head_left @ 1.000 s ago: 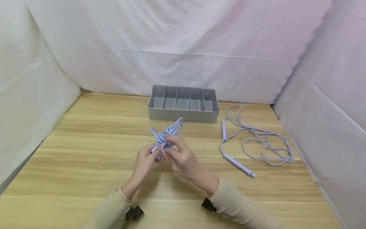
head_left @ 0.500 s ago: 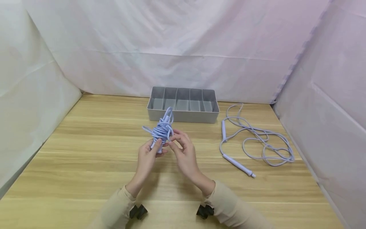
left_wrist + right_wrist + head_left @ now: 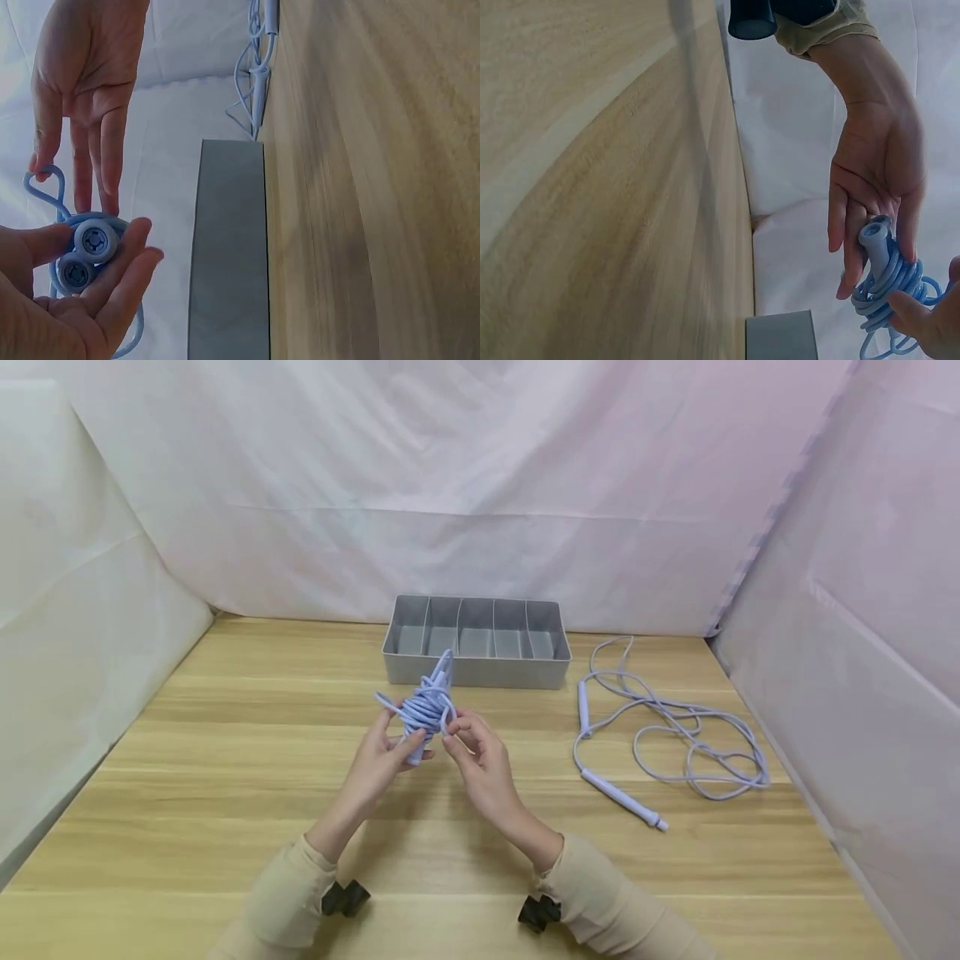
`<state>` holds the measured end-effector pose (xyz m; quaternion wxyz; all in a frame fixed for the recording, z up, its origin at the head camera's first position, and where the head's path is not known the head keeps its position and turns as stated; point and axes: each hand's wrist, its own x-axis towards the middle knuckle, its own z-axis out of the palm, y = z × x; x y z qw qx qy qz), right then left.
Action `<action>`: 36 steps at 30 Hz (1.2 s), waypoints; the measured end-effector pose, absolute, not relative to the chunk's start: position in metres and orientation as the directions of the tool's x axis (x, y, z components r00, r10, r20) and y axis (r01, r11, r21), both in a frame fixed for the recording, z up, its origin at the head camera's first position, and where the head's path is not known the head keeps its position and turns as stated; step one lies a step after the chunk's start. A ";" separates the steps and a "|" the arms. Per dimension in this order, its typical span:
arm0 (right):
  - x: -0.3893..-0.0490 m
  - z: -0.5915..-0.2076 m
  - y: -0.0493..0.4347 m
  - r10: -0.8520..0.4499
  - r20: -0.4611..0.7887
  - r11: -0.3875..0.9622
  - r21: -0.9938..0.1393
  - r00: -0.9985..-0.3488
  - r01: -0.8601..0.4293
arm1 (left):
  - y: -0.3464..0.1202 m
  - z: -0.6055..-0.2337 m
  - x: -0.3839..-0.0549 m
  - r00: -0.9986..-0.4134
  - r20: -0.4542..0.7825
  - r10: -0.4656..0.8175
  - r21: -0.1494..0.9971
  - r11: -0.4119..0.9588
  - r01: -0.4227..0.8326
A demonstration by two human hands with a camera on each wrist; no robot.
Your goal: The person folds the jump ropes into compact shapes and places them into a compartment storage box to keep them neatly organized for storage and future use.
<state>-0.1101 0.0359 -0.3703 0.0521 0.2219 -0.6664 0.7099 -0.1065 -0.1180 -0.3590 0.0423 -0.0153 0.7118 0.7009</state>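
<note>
A light-blue jump rope [image 3: 423, 710] is bundled up, its cord wound several times round its two handles. My left hand [image 3: 375, 758] holds the bundle low down, thumb on the near side, above the table. In the left wrist view the two round handle ends [image 3: 96, 240] show between the thumb and fingers. My right hand [image 3: 483, 764] is at the bundle's right side and pinches a small loop of cord [image 3: 46, 187] between thumb and finger. Another cord loop sticks out at the bundle's upper left, and one handle shows at its top.
Behind the bundle stands a grey organizer box [image 3: 517, 672] with several compartments in a row. On the right lies a second light-blue jump rope [image 3: 618, 797], loosely uncoiled on the wooden table [image 3: 225, 827]. White cloth [image 3: 480, 460] hangs round the back and sides.
My right hand has moved from over the bundle's lower part to its right side. The bundle has tipped to show more windings, and its top now overlaps the box's front.
</note>
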 end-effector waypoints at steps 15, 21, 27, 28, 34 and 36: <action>-0.106 -0.349 0.046 -0.280 0.478 0.059 -0.857 -0.832 -0.512 | -0.123 -0.365 -0.127 -0.984 -0.175 -0.016 0.980 0.089 -0.176; -0.105 -0.337 0.054 -0.320 0.462 0.158 -0.835 -0.827 -0.528 | -0.122 -0.367 -0.135 -0.971 -0.235 0.032 0.970 -0.057 -0.237; -0.108 -0.340 0.064 -0.299 0.522 0.207 -0.782 -0.799 -0.588 | -0.117 -0.366 -0.148 -0.972 -0.226 0.058 0.964 -0.131 -0.232; -0.109 -0.344 0.067 -0.295 0.536 0.216 -0.769 -0.791 -0.601 | -0.117 -0.365 -0.150 -0.974 -0.221 0.059 0.965 -0.130 -0.227; -0.110 -0.366 0.085 -0.315 0.625 0.272 -0.662 -0.714 -0.699 | -0.110 -0.352 -0.177 -0.979 -0.203 -0.001 0.976 -0.083 -0.202; -0.106 -0.368 0.090 -0.336 0.643 0.287 -0.626 -0.688 -0.725 | -0.107 -0.347 -0.190 -0.981 -0.193 -0.027 0.979 -0.079 -0.190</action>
